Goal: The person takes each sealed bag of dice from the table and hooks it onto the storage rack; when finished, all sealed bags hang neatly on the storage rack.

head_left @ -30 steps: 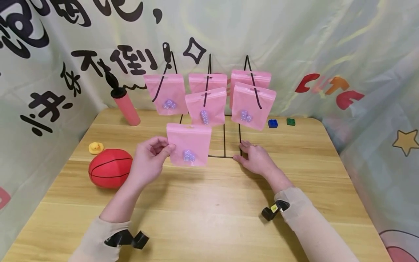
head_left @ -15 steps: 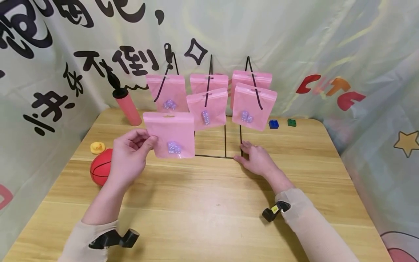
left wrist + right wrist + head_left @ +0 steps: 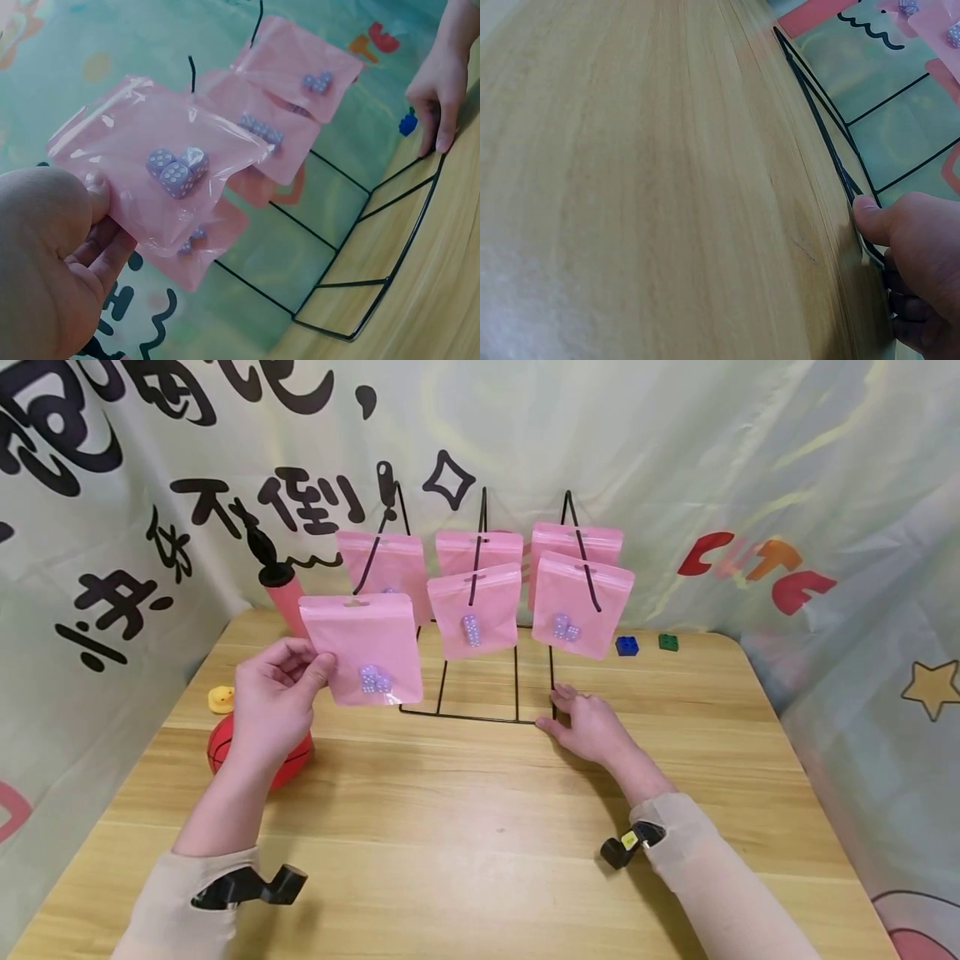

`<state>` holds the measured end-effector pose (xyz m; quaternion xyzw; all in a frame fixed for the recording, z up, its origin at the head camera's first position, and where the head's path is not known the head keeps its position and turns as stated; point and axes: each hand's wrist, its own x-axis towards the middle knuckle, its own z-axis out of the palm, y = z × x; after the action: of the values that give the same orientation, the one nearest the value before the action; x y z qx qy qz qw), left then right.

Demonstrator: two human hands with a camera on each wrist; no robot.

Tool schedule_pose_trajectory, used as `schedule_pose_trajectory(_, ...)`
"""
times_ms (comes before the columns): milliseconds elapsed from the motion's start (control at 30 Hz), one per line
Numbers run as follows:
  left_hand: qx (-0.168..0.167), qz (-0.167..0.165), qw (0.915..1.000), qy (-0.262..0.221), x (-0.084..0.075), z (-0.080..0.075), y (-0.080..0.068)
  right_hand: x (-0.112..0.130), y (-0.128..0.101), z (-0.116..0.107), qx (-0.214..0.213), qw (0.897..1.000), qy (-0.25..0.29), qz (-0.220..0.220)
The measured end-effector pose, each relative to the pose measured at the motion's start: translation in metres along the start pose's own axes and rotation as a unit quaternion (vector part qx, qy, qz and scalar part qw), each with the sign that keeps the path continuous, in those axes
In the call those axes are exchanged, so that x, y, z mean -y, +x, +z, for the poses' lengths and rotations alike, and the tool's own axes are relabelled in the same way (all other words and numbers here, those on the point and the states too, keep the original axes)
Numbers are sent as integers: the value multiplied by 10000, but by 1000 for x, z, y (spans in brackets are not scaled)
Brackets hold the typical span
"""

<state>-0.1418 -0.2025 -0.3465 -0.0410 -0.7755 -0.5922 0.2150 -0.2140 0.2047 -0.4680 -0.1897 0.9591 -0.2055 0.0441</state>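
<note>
Over the last second the left hand (image 3: 273,693) has carried the loose pink pouch (image 3: 363,647) up and to the left: it was low, in front of the middle of the wire rack (image 3: 480,610); now it sits higher, in front of the rack's left hook and partly covering the far-left hanging pouch (image 3: 386,568). Thumb and fingers pinch the pouch at its left edge; the left wrist view shows the pale purple dice (image 3: 176,166) bunched inside the clear face. The hang-hole at the pouch's top is not on any hook. The right hand (image 3: 592,727) has not shifted: it rests on the bench (image 3: 480,827) at the rack's near-right corner, thumb and fingers curled about the base wire (image 3: 832,154). Judgement: the pouch is being brought toward the left hook, which carries one pouch where the others carry two; rack steadied meanwhile. The red ball (image 3: 258,756) is now largely hidden behind the left forearm. Yellow duck (image 3: 221,698), pink pump (image 3: 283,593), blue block (image 3: 626,645) and green block (image 3: 667,642) unmoved.
</note>
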Motion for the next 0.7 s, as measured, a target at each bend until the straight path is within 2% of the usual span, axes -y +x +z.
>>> schedule_pose_trajectory(433, -76, -702, 9971, 285, 17, 4, 19, -1, 1, 1, -40, 10000, -24, -16)
schedule_pose_trajectory(700, -98, -580, 9982, 93, 24, 11, 29, -1, 0, 1, -36, 10000, -41, -18)
